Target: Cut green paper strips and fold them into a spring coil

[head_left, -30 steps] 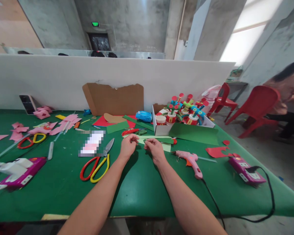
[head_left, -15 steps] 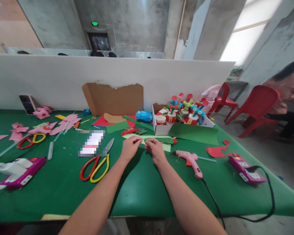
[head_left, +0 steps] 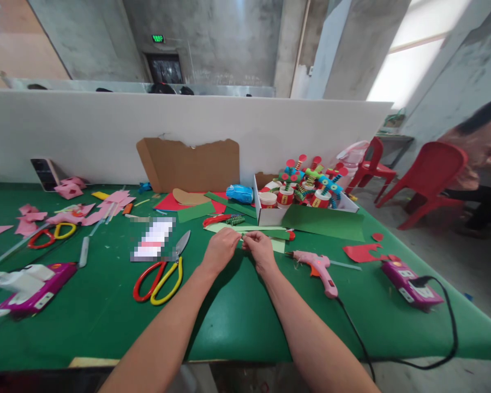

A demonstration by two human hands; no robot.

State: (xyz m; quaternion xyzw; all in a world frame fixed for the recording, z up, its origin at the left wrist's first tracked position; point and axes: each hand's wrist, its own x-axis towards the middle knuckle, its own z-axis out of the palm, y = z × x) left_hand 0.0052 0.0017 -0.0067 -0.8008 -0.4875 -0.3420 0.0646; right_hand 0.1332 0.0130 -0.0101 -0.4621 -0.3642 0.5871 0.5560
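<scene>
The left hand (head_left: 223,250) has closed the gap: a second ago its fingertips stood apart from those of the right hand (head_left: 259,249), and now the two meet, or nearly so, with the left rolled over so that its back faces up more. The right hand has barely shifted, its thumb and fingers pinched together on a small green piece (head_left: 243,237). That piece sits between the two sets of fingertips, in front of the light green paper (head_left: 215,226) on the counter (head_left: 229,322) — it is tiny and mostly covered, so its shape is hard to judge. The left fingers curl inward; whether they grip the piece too, I cannot tell. The change seems to make this two-handed handling at one point, rather than one hand merely holding. The pink hot glue gun (head_left: 318,265), right of the hands, and the scissors (head_left: 175,257), left of them, lie untouched where they were.
</scene>
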